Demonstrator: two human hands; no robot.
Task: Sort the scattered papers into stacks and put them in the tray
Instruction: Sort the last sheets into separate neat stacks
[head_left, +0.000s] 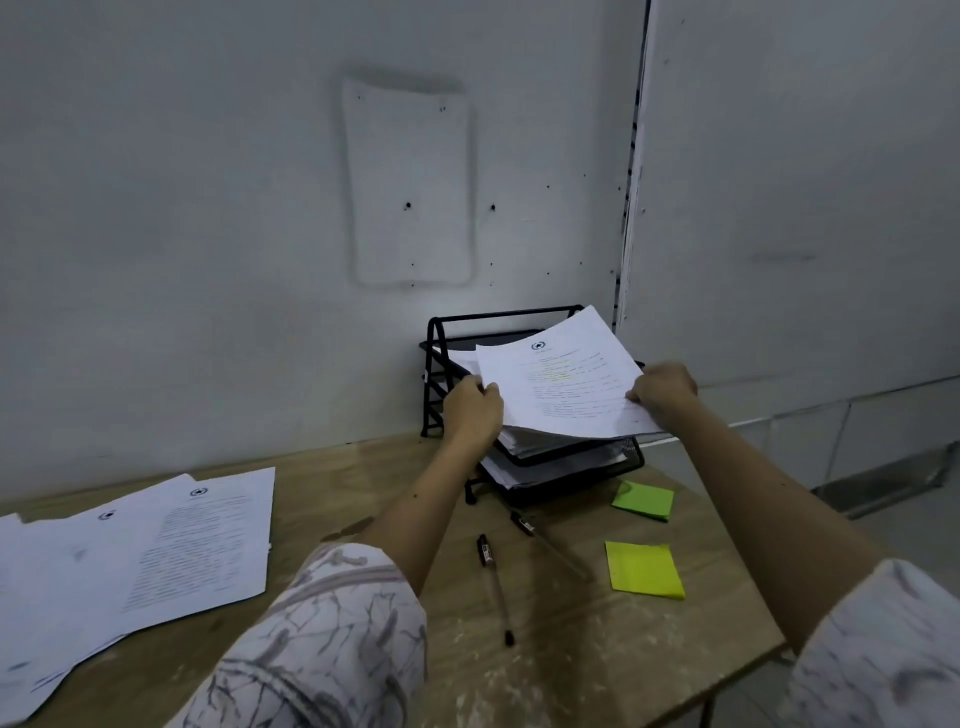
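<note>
While hands (566, 400) grip flat white sheets (561, 379), black mesh tray (441, 364)

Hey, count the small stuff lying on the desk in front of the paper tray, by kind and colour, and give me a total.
Pens: 2
Green sticky pad: 1
Yellow sticky pad: 1
Total: 4

Between my arms the wooden table (332, 467) is mostly open. Two pens (493, 587) and two sticky note pads (644, 570) lie before the tray (441, 364). Loose papers (156, 551) cover the left side.
</note>
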